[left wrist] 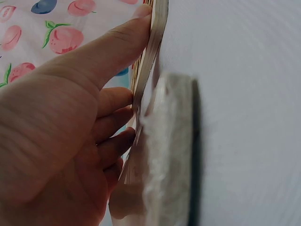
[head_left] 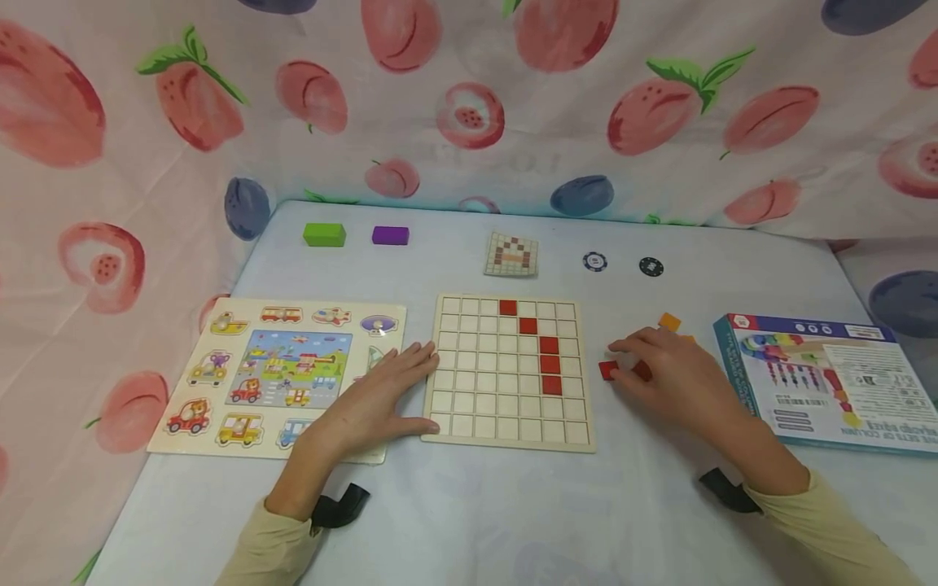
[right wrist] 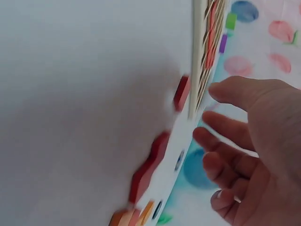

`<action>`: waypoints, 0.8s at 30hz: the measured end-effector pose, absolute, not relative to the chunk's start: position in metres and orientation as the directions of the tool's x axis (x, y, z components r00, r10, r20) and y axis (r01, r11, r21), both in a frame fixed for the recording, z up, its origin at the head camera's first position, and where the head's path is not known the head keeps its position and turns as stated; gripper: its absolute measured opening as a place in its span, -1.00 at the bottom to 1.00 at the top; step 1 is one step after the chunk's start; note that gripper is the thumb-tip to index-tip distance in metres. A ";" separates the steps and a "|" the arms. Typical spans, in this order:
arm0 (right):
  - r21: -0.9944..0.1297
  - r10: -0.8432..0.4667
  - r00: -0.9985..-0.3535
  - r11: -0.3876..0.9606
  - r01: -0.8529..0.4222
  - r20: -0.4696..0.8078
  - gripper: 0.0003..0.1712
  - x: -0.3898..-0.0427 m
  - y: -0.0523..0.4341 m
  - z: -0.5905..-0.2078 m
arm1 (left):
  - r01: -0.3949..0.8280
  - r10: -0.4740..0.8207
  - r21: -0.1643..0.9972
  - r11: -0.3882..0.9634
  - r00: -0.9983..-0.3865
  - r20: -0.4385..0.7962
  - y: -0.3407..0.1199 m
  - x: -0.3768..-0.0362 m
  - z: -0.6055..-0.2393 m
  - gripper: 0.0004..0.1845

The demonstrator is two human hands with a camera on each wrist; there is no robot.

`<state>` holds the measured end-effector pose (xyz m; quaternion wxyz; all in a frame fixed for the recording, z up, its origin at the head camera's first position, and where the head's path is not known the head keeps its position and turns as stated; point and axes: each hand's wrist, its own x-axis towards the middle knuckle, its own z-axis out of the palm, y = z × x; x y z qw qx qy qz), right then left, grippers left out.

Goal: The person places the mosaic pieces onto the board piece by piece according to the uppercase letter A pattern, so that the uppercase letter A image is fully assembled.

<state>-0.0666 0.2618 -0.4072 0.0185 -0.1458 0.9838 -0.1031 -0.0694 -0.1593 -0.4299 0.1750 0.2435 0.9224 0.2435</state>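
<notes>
Neither hand grips anything: the left hand (head_left: 381, 399) lies flat, fingers straight against the left edge of the grid board (head_left: 510, 373), and the right hand (head_left: 670, 378) hovers relaxed over loose red tiles (head_left: 607, 370) just right of it. The right wrist view shows those tiles untouched; the head view alone shows five red tiles (head_left: 550, 365) seated in the board.

L hand (head_left: 381, 399) steadies grid board (head_left: 510, 372); R hand (head_left: 670, 378) over red tiles (head_left: 607, 370).
</notes>
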 end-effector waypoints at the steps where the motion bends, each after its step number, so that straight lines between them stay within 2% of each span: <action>1: -0.203 -0.280 -0.960 0.941 -0.272 -0.013 -0.50 -0.067 0.267 -0.408 | 0.364 0.535 0.535 0.763 -0.820 -0.205 -0.160 -0.069 -0.430 0.06; 13: -0.144 -0.222 -0.971 0.967 -0.209 -0.083 -0.48 -0.066 0.290 -0.413 | 0.367 0.540 0.540 0.757 -0.817 -0.202 -0.161 -0.070 -0.429 0.05; 20: -0.150 -0.216 -0.974 0.968 -0.203 -0.072 -0.52 -0.069 0.293 -0.415 | 0.368 0.544 0.547 0.752 -0.815 -0.200 -0.161 -0.071 -0.430 0.05; 24: -0.166 -0.238 -0.971 0.958 -0.233 -0.011 -0.60 -0.073 0.291 -0.412 | 0.375 0.548 0.546 0.749 -0.813 -0.194 -0.161 -0.071 -0.432 0.05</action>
